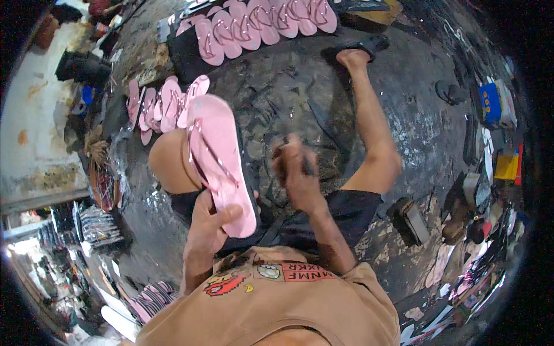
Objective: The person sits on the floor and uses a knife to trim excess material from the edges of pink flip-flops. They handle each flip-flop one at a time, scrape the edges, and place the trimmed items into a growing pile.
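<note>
My left hand point(209, 222) grips a pink flip-flop point(224, 151) by its heel end, thumb lying on the footbed. The sandal is held up over my left knee, toe end pointing away from me. Its thin, shiny, darker pink strap point(203, 151) forms a V across the top, and the sole has a dark edge. To the right of the sandal, my right hand point(299, 173) is raised between my knees and smeared by motion. Dark patches show around its fingers, but I cannot tell whether it holds anything.
Beyond my left knee stands a group of pink flip-flops point(168, 104). A row of more pink flip-flops point(268, 23) lies at the far side. A dark brick-like block point(413, 222) is on the worn dark floor point(427, 144) at right. Piled materials point(101, 228) line the left.
</note>
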